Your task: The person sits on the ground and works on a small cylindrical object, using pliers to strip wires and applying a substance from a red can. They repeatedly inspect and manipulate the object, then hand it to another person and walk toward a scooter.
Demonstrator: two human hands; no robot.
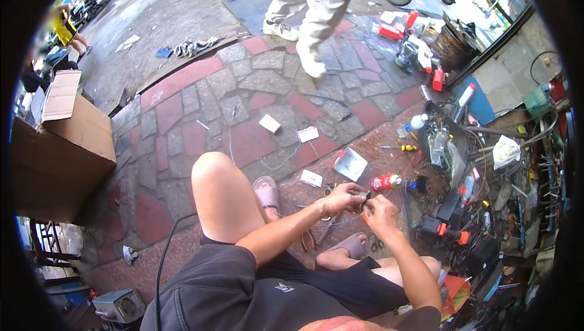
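I sit low over a paved floor with my knees bent. My left hand (342, 198) and my right hand (380, 214) meet in front of me, both pinching a small dark part (365, 196) between the fingertips. A thin wire runs from it down toward the ground. Just beyond the hands lies a red spray can (385, 181) on its side. Pliers with orange grips (311, 238) lie by my sandalled feet.
Tools, bottles and a dark tray (447, 142) crowd the right side. Small white boxes (269, 124) and a paper sheet (350, 164) lie on the red and grey pavers. A cardboard box (67, 130) stands at left. Another person (310, 3) walks at the top, near parked scooters.
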